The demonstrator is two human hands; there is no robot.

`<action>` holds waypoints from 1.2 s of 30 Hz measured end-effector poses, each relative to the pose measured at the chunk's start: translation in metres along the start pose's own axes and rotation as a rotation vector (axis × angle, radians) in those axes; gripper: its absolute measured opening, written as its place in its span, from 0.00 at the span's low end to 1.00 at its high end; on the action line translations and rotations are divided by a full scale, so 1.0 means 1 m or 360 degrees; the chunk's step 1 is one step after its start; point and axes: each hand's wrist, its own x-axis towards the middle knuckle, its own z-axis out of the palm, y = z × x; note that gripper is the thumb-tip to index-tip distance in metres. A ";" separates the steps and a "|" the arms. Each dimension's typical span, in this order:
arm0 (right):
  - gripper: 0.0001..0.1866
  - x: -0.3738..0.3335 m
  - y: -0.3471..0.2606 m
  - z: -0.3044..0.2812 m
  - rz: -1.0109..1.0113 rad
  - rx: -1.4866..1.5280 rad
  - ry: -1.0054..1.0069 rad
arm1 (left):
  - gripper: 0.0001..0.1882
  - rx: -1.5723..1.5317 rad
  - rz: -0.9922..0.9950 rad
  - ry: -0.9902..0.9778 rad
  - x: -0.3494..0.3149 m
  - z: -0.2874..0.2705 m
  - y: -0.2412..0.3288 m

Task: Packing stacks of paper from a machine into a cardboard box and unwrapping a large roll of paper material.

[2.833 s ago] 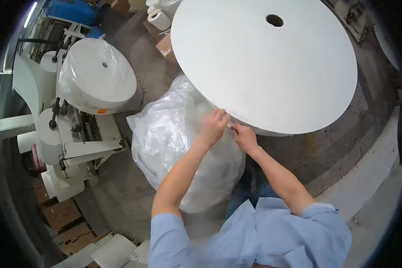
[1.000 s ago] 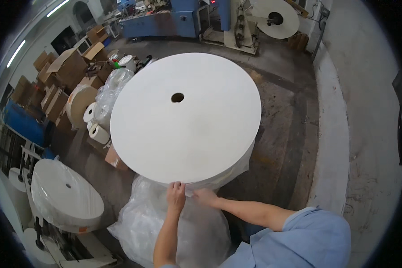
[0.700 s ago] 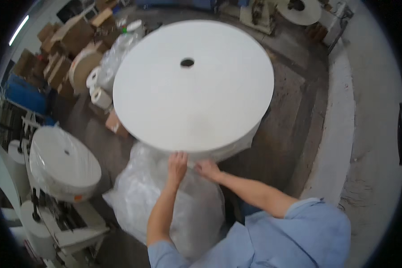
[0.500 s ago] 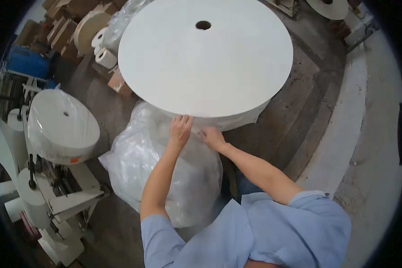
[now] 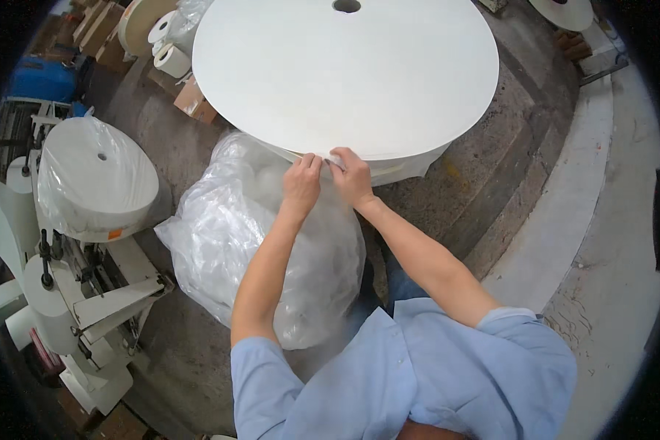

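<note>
A huge white paper roll (image 5: pixel 345 81) lies flat, its round face upward with a dark core hole (image 5: pixel 347 6) at the top of the view. At its near edge my left hand (image 5: pixel 302 183) is closed, fingertips pinching the thin outer layer of paper. Close beside it, my right hand (image 5: pixel 353 178) is also closed, thumb and finger together on something small and dark that I cannot make out. The two hands nearly touch. Beneath my forearms bulges a big bundle of clear plastic film (image 5: pixel 271 242). More film hangs under the roll's near right rim.
On the left, a film-wrapped white roll (image 5: pixel 99 176) sits on a machine (image 5: pixel 117 308). Small paper rolls (image 5: pixel 171 60), a cardboard box (image 5: pixel 194 100) and a blue object (image 5: pixel 40 79) lie at the back left. A pale curved ledge (image 5: pixel 557 213) runs along the right.
Both hands have moved up in the picture along with the roll's near edge, and have come closer together. My right hand has risen to the rim, and a small dark thing now shows at its fingertips.
</note>
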 end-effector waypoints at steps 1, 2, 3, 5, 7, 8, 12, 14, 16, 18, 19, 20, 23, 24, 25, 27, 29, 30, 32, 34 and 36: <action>0.11 0.006 -0.003 -0.001 0.0128 0.0043 -0.0075 | 0.10 -0.0090 0.0004 0.0016 -0.002 -0.001 -0.002; 0.12 0.011 -0.006 -0.001 0.0255 0.0084 -0.0149 | 0.11 -0.0180 0.0008 0.0033 -0.004 -0.003 -0.003; 0.12 0.012 -0.004 0.001 0.0253 0.0084 -0.0151 | 0.11 -0.0180 0.0006 0.0035 -0.005 -0.003 -0.003; 0.14 0.014 0.003 0.004 0.0128 -0.0075 -0.0174 | 0.11 -0.0171 -0.0086 0.0008 -0.005 0.001 -0.001; 0.13 0.013 0.007 0.002 -0.0057 -0.0132 -0.0135 | 0.12 -0.0191 -0.0091 0.0102 -0.004 0.006 -0.001; 0.13 0.014 0.007 0.000 -0.0236 -0.0187 -0.0096 | 0.13 -0.0212 -0.0096 0.0190 -0.004 0.008 -0.002; 0.15 0.014 0.005 -0.006 -0.0367 -0.0239 -0.0224 | 0.15 -0.0205 0.0024 0.0240 -0.005 0.013 -0.011; 0.16 0.015 0.003 -0.010 -0.0432 -0.0176 -0.0242 | 0.15 -0.0154 0.0083 0.0265 -0.003 0.011 -0.012; 0.16 0.016 0.004 -0.013 -0.0447 -0.0186 -0.0235 | 0.15 -0.0143 0.0093 0.0264 -0.002 0.010 -0.012; 0.16 0.015 0.004 -0.016 -0.0467 -0.0200 -0.0227 | 0.14 -0.0133 0.0103 0.0269 -0.003 0.009 -0.010; 0.16 0.014 0.003 -0.017 -0.0417 -0.0211 -0.0258 | 0.14 -0.0183 0.0100 0.0293 -0.003 0.010 -0.010; 0.15 0.013 0.002 -0.017 -0.0368 -0.0221 -0.0290 | 0.14 -0.0233 0.0096 0.0317 -0.004 0.011 -0.011; 0.15 0.012 0.003 -0.018 -0.0378 -0.0210 -0.0290 | 0.14 -0.0197 0.0112 0.0346 -0.006 0.013 -0.014; 0.15 0.012 0.004 -0.019 -0.0379 -0.0214 -0.0292 | 0.14 -0.0201 0.0111 0.0348 -0.006 0.015 -0.013; 0.15 0.012 0.006 -0.019 -0.0409 -0.0221 -0.0282 | 0.13 -0.0205 0.0107 0.0345 -0.007 0.015 -0.012; 0.15 0.009 0.008 -0.019 -0.0441 -0.0231 -0.0275 | 0.13 -0.0213 0.0100 0.0344 -0.009 0.015 -0.010; 0.14 0.008 0.008 -0.017 -0.0442 -0.0257 -0.0309 | 0.11 -0.0099 0.0080 0.0249 -0.010 0.017 -0.011; 0.14 0.007 0.008 -0.016 -0.0446 -0.0259 -0.0312 | 0.11 -0.0100 0.0076 0.0253 -0.010 0.018 -0.011; 0.15 0.006 0.009 -0.017 -0.0472 -0.0278 -0.0362 | 0.11 -0.0072 0.0092 0.0319 -0.009 0.020 -0.010; 0.15 0.001 0.006 -0.017 -0.0427 -0.0307 -0.0370 | 0.10 -0.0073 0.0094 0.0321 -0.007 0.019 -0.010; 0.16 -0.006 0.003 -0.018 -0.0380 -0.0332 -0.0379 | 0.09 -0.0071 0.0096 0.0318 -0.005 0.018 -0.010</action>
